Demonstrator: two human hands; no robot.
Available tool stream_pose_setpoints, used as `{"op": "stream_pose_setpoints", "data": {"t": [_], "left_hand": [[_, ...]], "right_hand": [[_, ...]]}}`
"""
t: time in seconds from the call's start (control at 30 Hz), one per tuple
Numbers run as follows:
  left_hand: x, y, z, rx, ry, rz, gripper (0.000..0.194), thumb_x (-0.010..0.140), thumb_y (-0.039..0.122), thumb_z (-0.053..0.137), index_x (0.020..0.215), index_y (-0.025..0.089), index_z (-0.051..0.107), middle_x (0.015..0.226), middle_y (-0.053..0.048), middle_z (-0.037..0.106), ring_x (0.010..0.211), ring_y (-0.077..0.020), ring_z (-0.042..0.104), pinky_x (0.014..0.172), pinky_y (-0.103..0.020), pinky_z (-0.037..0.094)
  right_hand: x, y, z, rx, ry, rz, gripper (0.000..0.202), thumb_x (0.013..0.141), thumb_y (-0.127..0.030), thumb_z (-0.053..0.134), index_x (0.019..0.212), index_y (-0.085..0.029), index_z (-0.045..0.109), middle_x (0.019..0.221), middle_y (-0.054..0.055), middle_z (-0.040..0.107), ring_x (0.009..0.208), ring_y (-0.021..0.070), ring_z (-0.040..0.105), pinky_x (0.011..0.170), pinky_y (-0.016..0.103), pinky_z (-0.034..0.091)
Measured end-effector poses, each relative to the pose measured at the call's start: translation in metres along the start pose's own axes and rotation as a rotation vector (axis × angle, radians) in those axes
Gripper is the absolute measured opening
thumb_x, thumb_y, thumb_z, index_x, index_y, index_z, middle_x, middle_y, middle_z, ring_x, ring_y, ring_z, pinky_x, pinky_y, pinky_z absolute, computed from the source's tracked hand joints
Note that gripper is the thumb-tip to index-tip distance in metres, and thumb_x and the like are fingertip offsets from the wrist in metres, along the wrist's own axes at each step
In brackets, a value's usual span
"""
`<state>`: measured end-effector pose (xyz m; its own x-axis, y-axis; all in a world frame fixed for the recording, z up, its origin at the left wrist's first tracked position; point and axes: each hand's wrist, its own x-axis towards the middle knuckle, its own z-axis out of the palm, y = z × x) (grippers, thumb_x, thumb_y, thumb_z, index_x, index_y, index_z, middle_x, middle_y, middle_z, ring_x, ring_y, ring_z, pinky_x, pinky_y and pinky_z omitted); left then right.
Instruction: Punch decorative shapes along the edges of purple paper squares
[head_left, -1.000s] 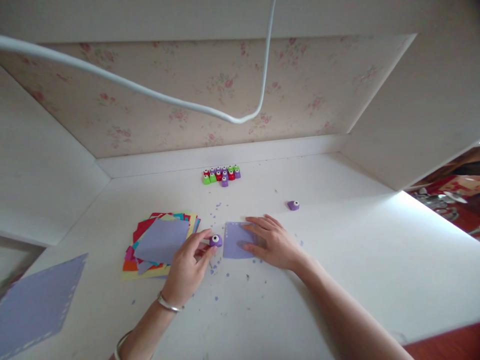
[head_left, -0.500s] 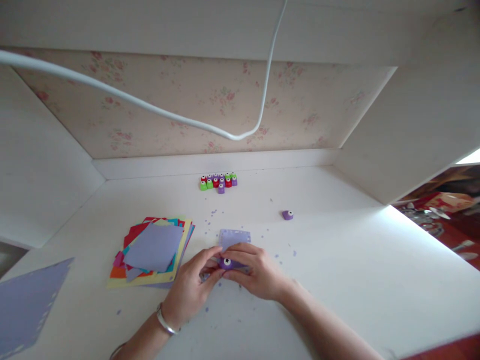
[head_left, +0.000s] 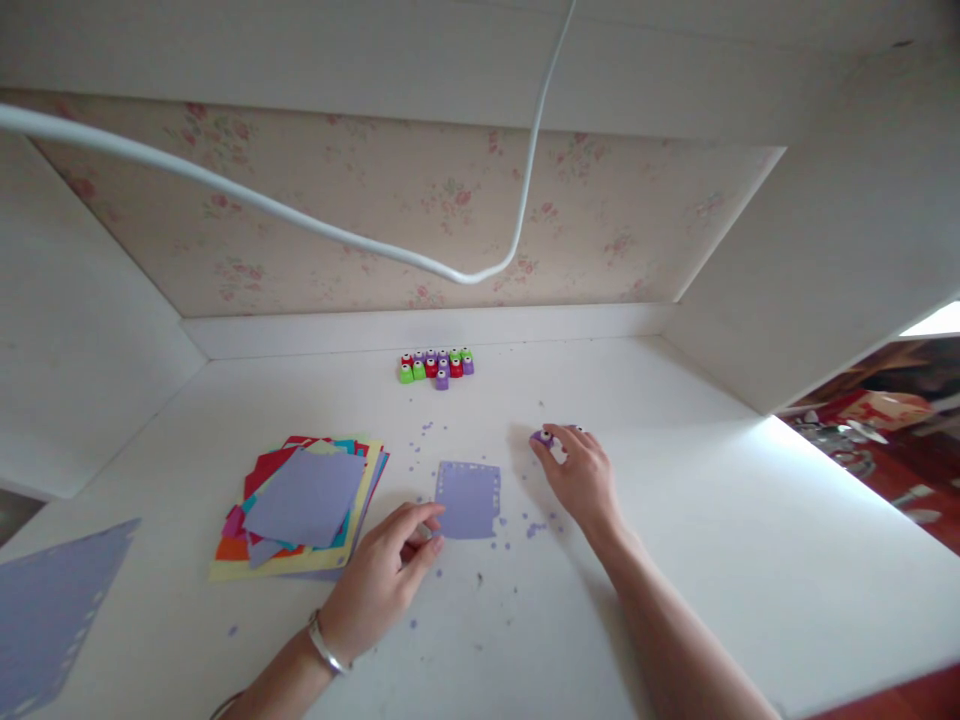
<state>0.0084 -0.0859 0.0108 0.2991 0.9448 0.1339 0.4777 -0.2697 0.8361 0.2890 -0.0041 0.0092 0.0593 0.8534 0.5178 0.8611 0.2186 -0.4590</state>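
Between my right hand's thumb and fingers is a small purple craft punch, at the surface of the white table. Just behind those fingers another punch shows only its top; the rest is hidden. My left hand, with a silver bracelet at the wrist, rests with thumb and forefinger apart. Its fingertips are at the lower left edge of a purple paper square, which lies flat with small cut-outs along its left, top and right edges. Tiny purple paper bits are scattered around the square.
To the left lies a pile of coloured paper sheets, and beyond it a larger purple sheet with cut edges. Several red, green and purple punches stand grouped near the back wall. A white cable hangs across the upper view.
My right hand has moved right and away from me, carrying the punch from the paper to beside the other punch. My left hand stays near the paper, its fingers now free of the punch.
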Motion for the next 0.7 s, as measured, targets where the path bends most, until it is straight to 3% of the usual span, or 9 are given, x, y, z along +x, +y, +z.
{"op": "stream_pose_setpoints", "data": {"t": [0.13, 0.4, 0.6, 0.7], "left_hand": [[-0.001, 0.001, -0.001, 0.025, -0.019, -0.003, 0.025, 0.094, 0.031, 0.051, 0.116, 0.024, 0.058, 0.099, -0.004, 0.068, 0.079, -0.0148, 0.067, 0.076, -0.027, 0.057], [0.000, -0.002, 0.001, 0.047, -0.060, -0.020, 0.024, 0.094, 0.031, 0.049, 0.116, 0.024, 0.058, 0.097, -0.003, 0.068, 0.081, -0.0150, 0.067, 0.077, -0.028, 0.056], [-0.003, -0.004, 0.002, 0.045, -0.071, -0.020, 0.024, 0.095, 0.032, 0.049, 0.115, 0.024, 0.059, 0.100, -0.003, 0.068, 0.082, -0.0144, 0.066, 0.078, -0.028, 0.056], [-0.002, -0.003, 0.002, 0.039, -0.066, -0.011, 0.023, 0.095, 0.032, 0.049, 0.114, 0.024, 0.060, 0.100, -0.004, 0.068, 0.083, -0.0145, 0.065, 0.079, -0.027, 0.055]], "right_hand": [[0.003, 0.016, -0.002, -0.190, -0.051, 0.051, 0.028, 0.090, -0.041, 0.054, 0.102, -0.021, 0.070, 0.099, 0.009, 0.070, 0.091, 0.0285, 0.058, 0.082, 0.044, 0.048], [0.005, 0.019, -0.005, -0.442, -0.031, 0.069, 0.027, 0.087, -0.045, 0.059, 0.098, -0.023, 0.072, 0.100, 0.008, 0.061, 0.088, 0.0249, 0.054, 0.077, 0.037, 0.042], [0.008, 0.023, -0.004, -0.476, 0.001, 0.120, 0.026, 0.085, -0.045, 0.063, 0.095, -0.023, 0.072, 0.102, 0.007, 0.060, 0.091, 0.0242, 0.053, 0.077, 0.035, 0.040], [0.009, 0.021, -0.004, -0.454, 0.033, 0.114, 0.030, 0.084, -0.045, 0.063, 0.102, -0.022, 0.071, 0.105, 0.009, 0.061, 0.092, 0.0253, 0.054, 0.077, 0.036, 0.040]]}}
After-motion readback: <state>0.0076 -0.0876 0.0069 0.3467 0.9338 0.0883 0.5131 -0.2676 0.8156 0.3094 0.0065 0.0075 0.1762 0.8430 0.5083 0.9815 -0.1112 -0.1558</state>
